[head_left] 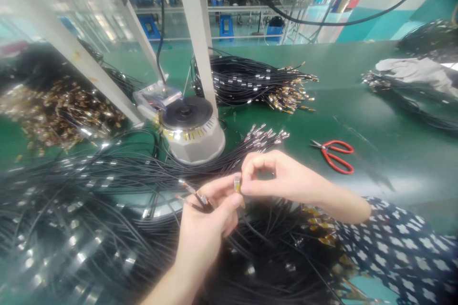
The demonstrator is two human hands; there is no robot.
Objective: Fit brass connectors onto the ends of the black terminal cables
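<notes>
My left hand (209,217) is closed around a few black cables, whose stripped ends (193,195) poke out past the fingers on the left. Between its thumb and forefinger sits a small metal connector (236,184) with a yellow part. My right hand (268,176) pinches close against that connector from the right; what lies between its fingertips is too small to make out. Beneath both hands spreads a heap of black cables (143,169) with shiny metal ends. Just beyond them, a bundle of cable tips (265,137) fans out on the green table.
A round grey device with a black top (191,128) stands by a white post (196,33). Red-handled scissors (338,156) lie to the right on the green table (343,100). Cable bundles (246,81) lie behind, more at far left (60,109). A white cloth (415,74) rests at right.
</notes>
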